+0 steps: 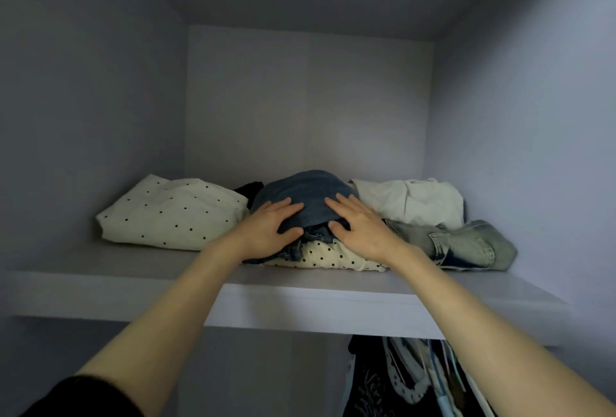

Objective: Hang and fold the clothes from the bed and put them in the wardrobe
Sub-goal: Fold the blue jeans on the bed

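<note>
Both grips flat, unclenched: left hand (266, 228) + right hand (361, 228) pressing dark denim bundle (305, 191) atop polka-dot fold (328, 255). Stacked near shelf (300, 300) edge; likely slides off fwd on release.

Two bare forearms, no watch-type gear or rings visible on left hand (266, 228) or right hand (361, 230). Black sleeve (83, 398) on left upper arm; right arm bare throughout.

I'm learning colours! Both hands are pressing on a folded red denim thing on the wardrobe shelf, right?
Nearly. The head view shows the left hand and right hand pressing on a folded dark blue denim garment, not a red one, on the pale grey wardrobe shelf.
</note>
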Demonstrator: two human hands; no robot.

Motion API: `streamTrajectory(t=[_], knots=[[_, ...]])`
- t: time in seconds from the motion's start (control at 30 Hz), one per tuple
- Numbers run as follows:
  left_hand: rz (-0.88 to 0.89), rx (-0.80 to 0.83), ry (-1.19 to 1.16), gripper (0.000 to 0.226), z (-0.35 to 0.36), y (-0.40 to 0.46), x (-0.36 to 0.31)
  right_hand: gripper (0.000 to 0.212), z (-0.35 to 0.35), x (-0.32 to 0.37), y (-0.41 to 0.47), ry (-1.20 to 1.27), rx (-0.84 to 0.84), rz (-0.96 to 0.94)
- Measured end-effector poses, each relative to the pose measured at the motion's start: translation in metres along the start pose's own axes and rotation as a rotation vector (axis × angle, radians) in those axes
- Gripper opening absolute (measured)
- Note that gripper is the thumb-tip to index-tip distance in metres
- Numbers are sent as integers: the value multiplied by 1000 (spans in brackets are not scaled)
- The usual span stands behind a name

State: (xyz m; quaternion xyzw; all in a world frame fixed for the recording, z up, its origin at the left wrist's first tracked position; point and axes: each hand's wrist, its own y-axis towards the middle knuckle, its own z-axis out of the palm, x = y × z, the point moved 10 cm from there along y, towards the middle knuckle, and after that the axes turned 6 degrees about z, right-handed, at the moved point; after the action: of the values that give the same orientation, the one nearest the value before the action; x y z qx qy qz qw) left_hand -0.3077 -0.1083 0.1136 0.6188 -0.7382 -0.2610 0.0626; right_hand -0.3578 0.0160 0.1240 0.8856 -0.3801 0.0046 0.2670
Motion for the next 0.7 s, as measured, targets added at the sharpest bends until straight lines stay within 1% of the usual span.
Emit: streamTrajectory(t=[0.17, 0.23, 0.3, 0.37, 0.47, 0.5, 0.6, 0.7], knots=[[60, -155, -170, 46, -25, -46, -36, 57, -23, 0, -70, -39, 10, 30], [95, -169, -272, 42, -23, -68, -56, 56, -34, 3, -102, -25, -18, 65], [146, -160, -335, 38, -12, -93, -78, 53, -47, 7, -138, 9, -84, 116], [188, -131, -386, 35, 4, -113, -96, 49, -54, 5, -171, 55, -149, 189], [256, -28, -486, 33, 32, -154, -128, 46, -51, 8, -238, 76, -206, 331], [282, 21, -508, 33, 42, -168, -141, 45, -46, 9, -261, 85, -208, 371], [335, 163, -553, 32, 70, -215, -177, 45, -30, 13, -332, 97, -139, 496], [369, 238, -606, 31, 92, -248, -212, 44, -31, 17, -395, 109, -123, 592]])
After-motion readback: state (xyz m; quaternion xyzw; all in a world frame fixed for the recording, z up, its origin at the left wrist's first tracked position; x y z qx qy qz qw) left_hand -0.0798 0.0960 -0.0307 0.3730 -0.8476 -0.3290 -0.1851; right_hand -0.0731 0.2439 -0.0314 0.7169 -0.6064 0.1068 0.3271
